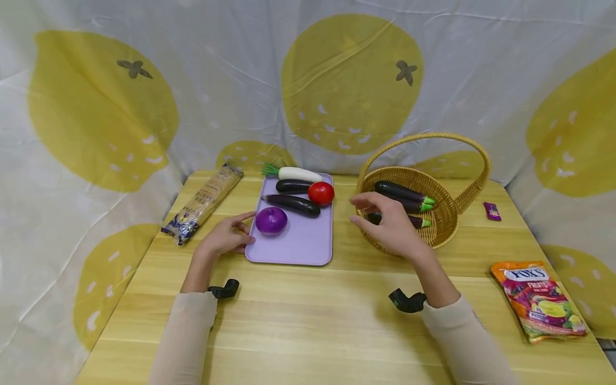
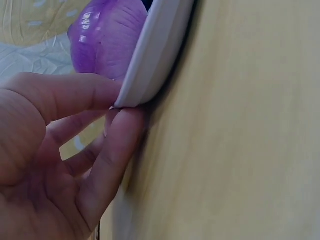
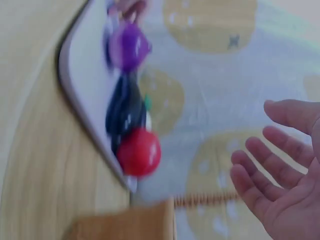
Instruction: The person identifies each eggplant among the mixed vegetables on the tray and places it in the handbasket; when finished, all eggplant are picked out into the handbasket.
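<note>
My left hand (image 1: pixel 226 235) pinches the left rim of a lilac tray (image 1: pixel 293 251) between thumb and fingers, as the left wrist view shows close up. On the tray lie a purple onion (image 1: pixel 271 221), two dark eggplants (image 1: pixel 294 205), a red tomato (image 1: pixel 321 193) and a white radish (image 1: pixel 299 174) with green leaves at the back edge. My right hand (image 1: pixel 387 222), its fingers loosely bent and holding nothing, hovers at the near left side of a wicker basket (image 1: pixel 454 211). Inside the basket are more eggplants (image 1: pixel 401 191) with green caps, partly hidden by the hand.
A long clear packet (image 1: pixel 203 203) lies left of the tray. Right of the basket sits a small purple wrapped candy (image 1: pixel 492 211). Nearer on the right is a FOX'S candy bag (image 1: pixel 539 299). The basket's tall handle (image 1: pixel 428 136) arches up before the lemon-print cloth.
</note>
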Action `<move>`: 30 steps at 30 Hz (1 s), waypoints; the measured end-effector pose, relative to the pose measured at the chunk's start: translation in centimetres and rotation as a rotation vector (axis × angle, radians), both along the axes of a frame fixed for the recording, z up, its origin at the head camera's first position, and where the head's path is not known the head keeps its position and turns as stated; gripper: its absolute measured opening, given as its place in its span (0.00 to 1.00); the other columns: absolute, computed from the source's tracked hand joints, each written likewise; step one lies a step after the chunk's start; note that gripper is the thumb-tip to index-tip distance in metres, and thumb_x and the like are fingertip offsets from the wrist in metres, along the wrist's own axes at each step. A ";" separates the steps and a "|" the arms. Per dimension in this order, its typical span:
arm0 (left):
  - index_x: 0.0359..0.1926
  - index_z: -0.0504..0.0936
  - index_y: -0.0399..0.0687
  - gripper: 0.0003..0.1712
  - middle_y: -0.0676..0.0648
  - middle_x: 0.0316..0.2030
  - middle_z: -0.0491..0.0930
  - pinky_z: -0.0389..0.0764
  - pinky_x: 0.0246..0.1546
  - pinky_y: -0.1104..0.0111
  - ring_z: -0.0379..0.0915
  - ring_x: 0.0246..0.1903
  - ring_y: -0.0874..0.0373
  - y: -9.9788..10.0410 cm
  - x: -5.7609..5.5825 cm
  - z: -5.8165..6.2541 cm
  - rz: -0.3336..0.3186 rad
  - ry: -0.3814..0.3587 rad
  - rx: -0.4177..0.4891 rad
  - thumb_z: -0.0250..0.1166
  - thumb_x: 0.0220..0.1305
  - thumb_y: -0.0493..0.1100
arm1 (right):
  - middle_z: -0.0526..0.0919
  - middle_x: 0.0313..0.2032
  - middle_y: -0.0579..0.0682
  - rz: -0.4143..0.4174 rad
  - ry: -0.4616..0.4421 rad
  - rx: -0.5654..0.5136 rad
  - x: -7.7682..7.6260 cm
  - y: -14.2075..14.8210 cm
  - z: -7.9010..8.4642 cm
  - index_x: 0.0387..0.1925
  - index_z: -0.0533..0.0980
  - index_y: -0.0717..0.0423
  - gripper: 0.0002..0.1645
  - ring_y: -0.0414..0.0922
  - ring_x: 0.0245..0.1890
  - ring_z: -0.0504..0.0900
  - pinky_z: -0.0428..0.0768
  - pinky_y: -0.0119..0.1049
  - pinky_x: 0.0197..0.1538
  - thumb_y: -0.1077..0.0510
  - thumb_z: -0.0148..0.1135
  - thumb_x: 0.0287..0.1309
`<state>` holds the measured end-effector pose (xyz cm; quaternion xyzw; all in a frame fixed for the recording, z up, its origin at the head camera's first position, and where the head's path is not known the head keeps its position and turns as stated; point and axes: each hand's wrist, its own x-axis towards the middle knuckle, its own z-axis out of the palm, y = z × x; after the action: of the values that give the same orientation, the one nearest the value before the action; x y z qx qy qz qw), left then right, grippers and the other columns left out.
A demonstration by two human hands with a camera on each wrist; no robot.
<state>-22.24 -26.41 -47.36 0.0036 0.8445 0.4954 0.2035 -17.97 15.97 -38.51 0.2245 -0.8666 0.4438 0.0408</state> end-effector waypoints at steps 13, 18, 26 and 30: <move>0.80 0.61 0.52 0.47 0.34 0.53 0.73 0.87 0.31 0.67 0.77 0.31 0.55 -0.1 0.0 0.3 -0.012 -0.013 0.024 0.69 0.63 0.30 | 0.82 0.59 0.58 0.026 -0.129 -0.032 -3.2 -7.8 -2.5 0.61 0.77 0.59 0.27 0.57 0.60 0.80 0.80 0.53 0.65 0.51 0.69 0.66; 0.79 0.60 0.46 0.46 0.32 0.51 0.73 0.87 0.32 0.66 0.77 0.32 0.54 0.5 0.7 2.2 -0.024 -0.027 0.033 0.68 0.63 0.29 | 0.81 0.60 0.61 0.024 -0.134 -0.026 -4.2 -9.4 -3.7 0.63 0.76 0.61 0.29 0.58 0.60 0.80 0.79 0.53 0.66 0.52 0.70 0.65; 0.79 0.61 0.46 0.46 0.32 0.51 0.72 0.87 0.32 0.65 0.76 0.32 0.55 0.9 1.2 3.2 -0.032 -0.013 0.036 0.68 0.63 0.29 | 0.81 0.60 0.58 -0.014 -0.166 -0.023 -5.5 -11.2 -4.9 0.63 0.76 0.63 0.29 0.57 0.60 0.80 0.77 0.48 0.68 0.53 0.70 0.65; 0.79 0.61 0.47 0.46 0.31 0.52 0.72 0.88 0.33 0.63 0.77 0.32 0.53 0.6 0.7 2.4 -0.023 -0.022 0.031 0.67 0.63 0.28 | 0.82 0.60 0.58 -0.032 -0.180 -0.019 -6.0 -11.6 -5.3 0.62 0.76 0.62 0.28 0.56 0.60 0.80 0.77 0.47 0.67 0.54 0.69 0.65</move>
<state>-21.52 -25.79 -44.99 0.0108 0.8344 0.5059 0.2185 -23.96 4.41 -43.78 0.1694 -0.8659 0.4698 -0.0280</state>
